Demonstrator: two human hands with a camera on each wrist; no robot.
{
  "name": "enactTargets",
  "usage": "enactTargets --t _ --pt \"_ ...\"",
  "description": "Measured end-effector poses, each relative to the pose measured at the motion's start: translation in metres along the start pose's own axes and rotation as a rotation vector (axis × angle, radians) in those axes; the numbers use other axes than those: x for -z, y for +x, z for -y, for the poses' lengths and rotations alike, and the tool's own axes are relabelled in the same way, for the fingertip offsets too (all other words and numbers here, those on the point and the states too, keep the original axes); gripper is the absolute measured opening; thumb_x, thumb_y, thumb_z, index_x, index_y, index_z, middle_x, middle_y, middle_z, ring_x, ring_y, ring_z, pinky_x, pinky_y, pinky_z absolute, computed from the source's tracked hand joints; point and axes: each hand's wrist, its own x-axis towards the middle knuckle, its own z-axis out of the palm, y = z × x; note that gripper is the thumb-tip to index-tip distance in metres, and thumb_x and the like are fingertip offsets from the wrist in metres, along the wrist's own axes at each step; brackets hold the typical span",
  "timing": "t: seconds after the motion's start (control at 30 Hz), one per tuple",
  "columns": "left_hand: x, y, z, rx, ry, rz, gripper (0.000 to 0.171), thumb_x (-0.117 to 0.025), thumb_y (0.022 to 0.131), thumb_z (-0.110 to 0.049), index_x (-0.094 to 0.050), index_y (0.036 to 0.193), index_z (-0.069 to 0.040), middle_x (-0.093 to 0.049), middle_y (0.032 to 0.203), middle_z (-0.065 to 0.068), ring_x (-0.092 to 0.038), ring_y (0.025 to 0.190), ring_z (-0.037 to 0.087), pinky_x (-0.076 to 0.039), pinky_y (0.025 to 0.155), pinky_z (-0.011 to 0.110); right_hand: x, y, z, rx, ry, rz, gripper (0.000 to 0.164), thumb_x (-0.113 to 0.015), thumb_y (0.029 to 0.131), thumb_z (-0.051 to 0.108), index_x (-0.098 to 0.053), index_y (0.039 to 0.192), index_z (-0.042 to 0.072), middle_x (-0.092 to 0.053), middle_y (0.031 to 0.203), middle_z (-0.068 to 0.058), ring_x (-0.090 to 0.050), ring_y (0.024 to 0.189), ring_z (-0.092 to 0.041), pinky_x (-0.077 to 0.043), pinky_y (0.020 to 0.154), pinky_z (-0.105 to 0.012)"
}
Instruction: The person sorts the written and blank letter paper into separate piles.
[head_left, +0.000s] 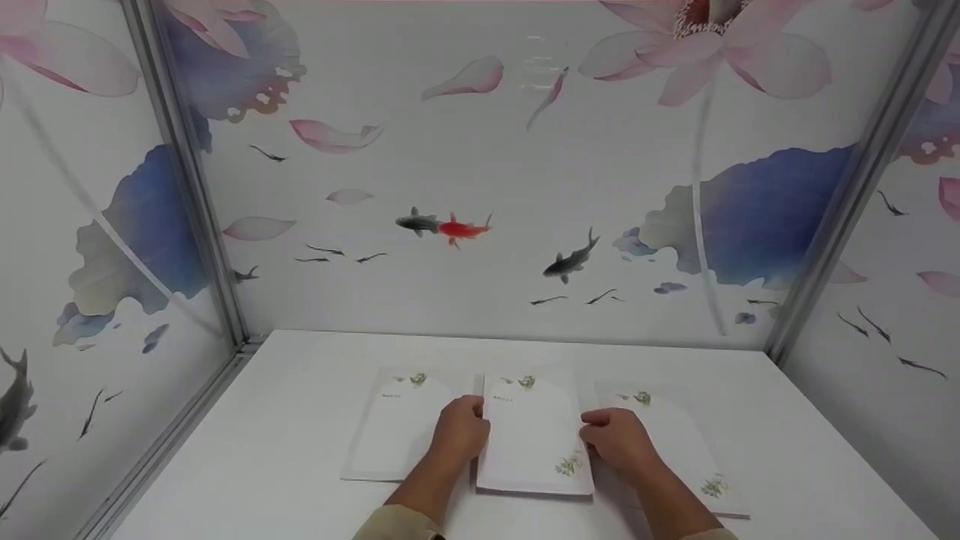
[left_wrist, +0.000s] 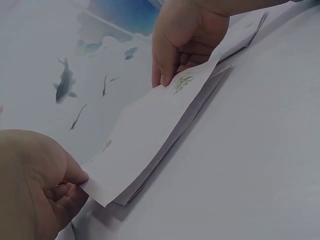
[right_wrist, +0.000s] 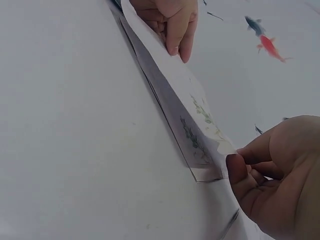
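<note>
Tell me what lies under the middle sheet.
Under the middle sheet, the right wrist view shows more paper with a printed plant, in shadow. Most of its face and anything beneath it are covered.

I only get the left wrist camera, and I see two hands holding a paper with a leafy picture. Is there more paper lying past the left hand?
Observer: Yes, the head view shows another sheet lying on the table, to the left of the held sheet.
Operator: Does the held sheet have any writing?
Observer: There's a tiny line of print near its top left, too small for me to read.
Operator: I've got a gray fish picture. Are any fish colorful?
Observer: Yes! A red fish is pictured on the back wall.
</note>
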Motion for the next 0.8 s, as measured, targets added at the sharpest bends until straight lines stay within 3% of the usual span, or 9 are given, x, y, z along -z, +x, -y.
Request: enactTargets --t 0.23,0.53,0.8 --pt "0.024 0.005 0.009 0.078 -0.076 -0.040 0.042 -0.060 0.103 -0.008 -0.064 0.145 -0.007 -0.071 0.136 0.012 -0.064 0.134 0.033 -0.052 0.116 0.052 -0.020 -0.003 0.020 0.005 0.110 -0.005 0.036 -0.068 0.101 0.011 -0.071 0.135 0.000 -0.074 0.121 -0.018 -0.072 0.093 -0.021 -0.066 0.082 -0.032" --pt "0.067 0.010 0.038 0.044 -0.054 -0.107 0.042 -0.060 0.103 -0.007 -0.065 0.145 -0.006 -0.072 0.134 0.012 -0.066 0.131 0.033 -0.055 0.112 0.051 -0.067 -0.011 0.051 0.011 0.205 0.017 0.033 -0.069 0.101 0.011 -0.072 0.133 0.004 -0.074 0.117 -0.014 -0.073 0.094 -0.021 -0.066 0.087 -0.036" --pt "0.104 0.007 0.061 0.079 -0.030 -0.152 0.043 -0.058 0.105 -0.008 -0.061 0.148 -0.004 -0.069 0.139 0.017 -0.064 0.134 0.037 -0.055 0.112 0.051 -0.109 -0.017 0.076 0.009 0.270 0.058 0.034 -0.069 0.100 0.008 -0.071 0.134 0.005 -0.073 0.118 -0.013 -0.072 0.097 -0.021 -0.066 0.089 -0.036"
